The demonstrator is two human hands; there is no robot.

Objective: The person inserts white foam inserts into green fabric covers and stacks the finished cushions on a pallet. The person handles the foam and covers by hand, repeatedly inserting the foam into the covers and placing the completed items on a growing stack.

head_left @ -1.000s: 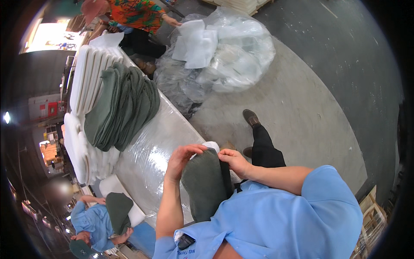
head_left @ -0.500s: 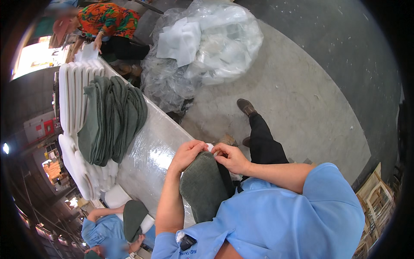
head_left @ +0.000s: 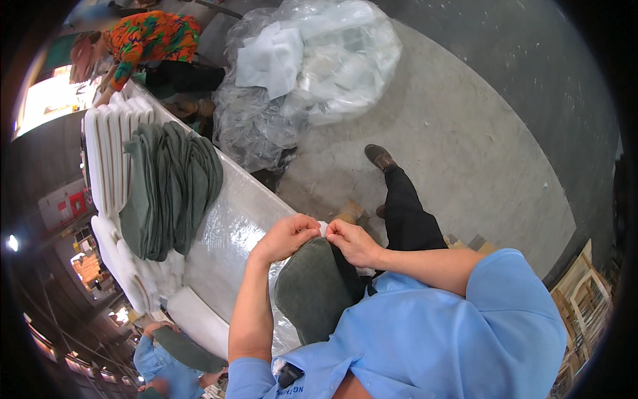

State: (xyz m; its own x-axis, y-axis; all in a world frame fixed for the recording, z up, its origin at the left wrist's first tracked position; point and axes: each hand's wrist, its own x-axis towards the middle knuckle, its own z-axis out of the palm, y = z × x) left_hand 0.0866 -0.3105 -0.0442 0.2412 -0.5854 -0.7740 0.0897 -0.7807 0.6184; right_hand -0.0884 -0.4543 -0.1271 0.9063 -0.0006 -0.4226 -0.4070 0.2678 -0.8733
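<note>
A dark green fabric cushion cover [head_left: 307, 292] stands against my front, its rounded face turned to the left. My left hand [head_left: 290, 236] pinches its top edge. Close beside it, my right hand [head_left: 353, 243] is closed at the same edge, fingertips nearly meeting those of the left. A small white bit [head_left: 323, 228] shows between the fingertips; whether it is padding or lining I cannot tell. The cover's right side is in shadow and partly hidden by my right hand.
A plastic-wrapped table [head_left: 226, 233] holds a pile of green covers [head_left: 173, 189] and white foam pads [head_left: 109, 159]. A person in an orange patterned shirt [head_left: 153, 36] leans at its far end; another handles a green cover [head_left: 186, 349]. Clear plastic sheeting [head_left: 352, 60] lies on the floor. Wooden frames [head_left: 585, 299] stand right.
My hands stay at the cover's top edge, the fingertips shifting slightly. The patterned-shirt person's arm has moved toward the foam pads. The other person's green cover has tilted, uncovering more of a white pad.
</note>
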